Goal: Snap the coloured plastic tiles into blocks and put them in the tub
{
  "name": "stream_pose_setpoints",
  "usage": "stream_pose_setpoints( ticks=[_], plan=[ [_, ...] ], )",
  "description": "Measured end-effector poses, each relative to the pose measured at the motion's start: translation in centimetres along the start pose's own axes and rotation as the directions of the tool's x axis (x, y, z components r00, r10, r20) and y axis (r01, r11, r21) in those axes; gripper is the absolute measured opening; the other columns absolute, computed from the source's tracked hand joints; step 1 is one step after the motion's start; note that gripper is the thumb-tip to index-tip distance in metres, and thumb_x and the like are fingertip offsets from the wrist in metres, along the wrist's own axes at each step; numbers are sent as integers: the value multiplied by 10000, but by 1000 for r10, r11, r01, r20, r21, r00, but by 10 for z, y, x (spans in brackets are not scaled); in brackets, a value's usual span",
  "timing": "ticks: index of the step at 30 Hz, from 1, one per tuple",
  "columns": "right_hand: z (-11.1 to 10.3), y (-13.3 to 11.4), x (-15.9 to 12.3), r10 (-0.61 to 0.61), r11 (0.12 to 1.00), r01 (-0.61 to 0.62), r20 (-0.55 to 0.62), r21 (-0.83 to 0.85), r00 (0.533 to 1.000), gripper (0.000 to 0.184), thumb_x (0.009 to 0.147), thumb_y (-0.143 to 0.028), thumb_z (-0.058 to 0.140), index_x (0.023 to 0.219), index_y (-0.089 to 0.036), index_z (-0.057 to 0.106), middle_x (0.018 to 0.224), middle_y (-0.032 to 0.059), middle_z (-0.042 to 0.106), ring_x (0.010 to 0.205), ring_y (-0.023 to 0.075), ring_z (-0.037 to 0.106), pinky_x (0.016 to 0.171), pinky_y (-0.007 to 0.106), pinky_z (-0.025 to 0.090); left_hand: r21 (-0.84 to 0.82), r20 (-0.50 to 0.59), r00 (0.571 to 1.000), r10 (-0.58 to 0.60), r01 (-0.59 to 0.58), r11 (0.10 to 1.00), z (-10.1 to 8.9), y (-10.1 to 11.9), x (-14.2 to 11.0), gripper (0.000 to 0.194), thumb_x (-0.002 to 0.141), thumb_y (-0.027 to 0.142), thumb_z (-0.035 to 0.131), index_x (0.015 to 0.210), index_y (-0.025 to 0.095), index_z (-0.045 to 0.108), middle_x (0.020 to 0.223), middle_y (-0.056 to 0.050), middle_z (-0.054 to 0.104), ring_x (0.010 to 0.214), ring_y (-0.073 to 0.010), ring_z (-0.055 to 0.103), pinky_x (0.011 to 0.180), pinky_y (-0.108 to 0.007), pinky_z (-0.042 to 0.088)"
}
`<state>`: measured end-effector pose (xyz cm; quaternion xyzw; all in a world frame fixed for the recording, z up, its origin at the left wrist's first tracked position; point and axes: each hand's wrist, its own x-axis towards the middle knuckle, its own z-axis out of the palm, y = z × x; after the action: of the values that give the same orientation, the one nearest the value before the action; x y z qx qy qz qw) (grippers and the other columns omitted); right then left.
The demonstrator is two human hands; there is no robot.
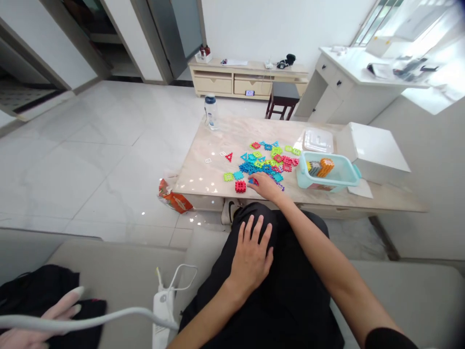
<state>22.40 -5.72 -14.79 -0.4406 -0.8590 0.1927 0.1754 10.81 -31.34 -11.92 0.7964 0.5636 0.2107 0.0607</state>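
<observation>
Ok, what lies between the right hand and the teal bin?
In the head view, a few loose plastic tiles lie just past the right hand, then a strip of bare tabletop up to the bin.

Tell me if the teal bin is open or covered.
Open: stacked orange blocks show inside the teal bin, and a clear lid lies beside it.

Marble-look worktop [218,138] w/ loose interlocking plastic blocks [259,165] scattered mid-top, red triangle piece [228,157] just L of them, teal plastic tub [327,180] on paper sheet [360,190] to R, clear plastic lid [317,140] behind it, white box [378,151] at R end, water bottle [210,112] at back L corner.
</observation>
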Motion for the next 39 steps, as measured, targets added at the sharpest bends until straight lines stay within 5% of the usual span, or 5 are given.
stream_pose_setpoints(
  ticks=[4, 8, 25, 39],
  plan=[
    [10, -16, 22, 10, 961, 48, 209, -271, 978, 390, 1037, -304, 715, 1393, -144, 712, 1332, 185, 722, 1262, 316, 619, 1075, 402, 452, -49, -11, 1000, 7, -7, 999, -1, -10, -1, 683, 1010, 287, 635, 1667, 245, 451, 1775, -123, 396, 1673, -388, 309, 1316, -640, 413],
    [16, -20, 31, 55, 924, 59, 284, -377, 957, 412, 1045, -355, 710, 1408, -160, 718, 1330, 187, 708, 1273, 339, 599, 1022, 398, 441, -106, -3, 1000, 22, -22, 994, -2, -16, -4, 726, 1004, 287, 642, 1693, 264, 414, 1780, -128, 385, 1670, -398, 313, 1301, -670, 426],
    [25, -17, 46, 72, 923, 68, 342, -379, 937, 294, 1023, -357, 743, 1229, -159, 813, 1198, 176, 738, 1167, 333, 620, 936, 379, 431, -203, 18, 1000, 19, -15, 979, -5, -22, -4, 670, 1026, 309, 608, 1675, 285, 443, 1761, -106, 422, 1663, -378, 336, 1311, -662, 409],
    [25, -22, 47, 138, 914, 24, 364, -406, 921, 408, 1032, -431, 729, 1366, -199, 768, 1268, 159, 746, 1257, 318, 635, 1033, 351, 476, -127, -19, 999, 41, -43, 991, -5, -20, -2, 640, 1023, 337, 648, 1639, 229, 511, 1752, -113, 438, 1632, -380, 375, 1296, -608, 424]
  ],
)
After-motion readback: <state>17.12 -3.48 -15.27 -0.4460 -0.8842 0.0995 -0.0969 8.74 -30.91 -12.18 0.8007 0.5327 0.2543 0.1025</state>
